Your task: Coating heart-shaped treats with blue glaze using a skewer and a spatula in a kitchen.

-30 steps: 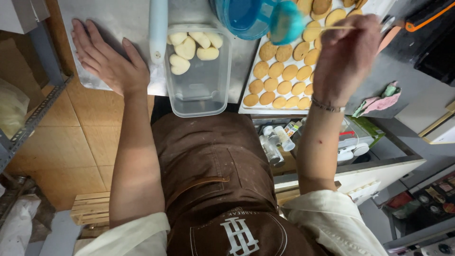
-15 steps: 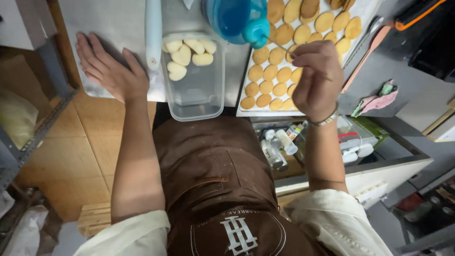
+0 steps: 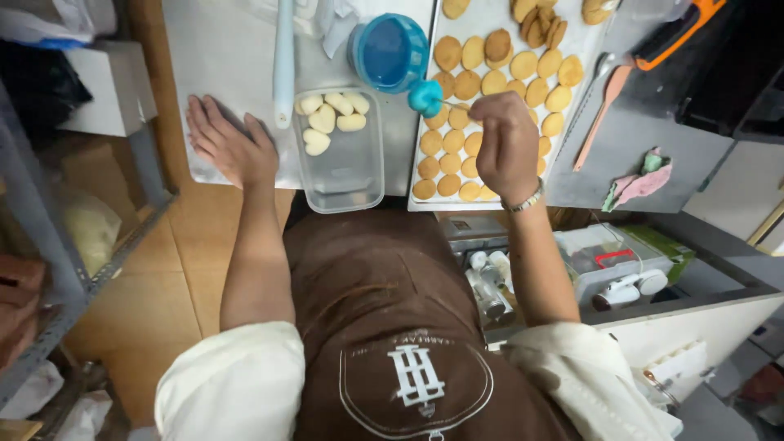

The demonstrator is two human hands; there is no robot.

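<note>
Round golden-brown biscuits lie flat in close rows on a pale tray at the bench's near edge, beside a small blue spatula held just above them.

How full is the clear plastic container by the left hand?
Mostly empty: the clear container holds a few pale pieces at its far end; the rest shows bare bottom.

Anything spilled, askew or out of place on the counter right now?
Nothing spilled. The tray of round biscuits sits slightly askew, and at its far end a few biscuits are piled unevenly rather than in rows. The left hand rests flat beside the clear tub; the right hand hovers over the tray.
</note>
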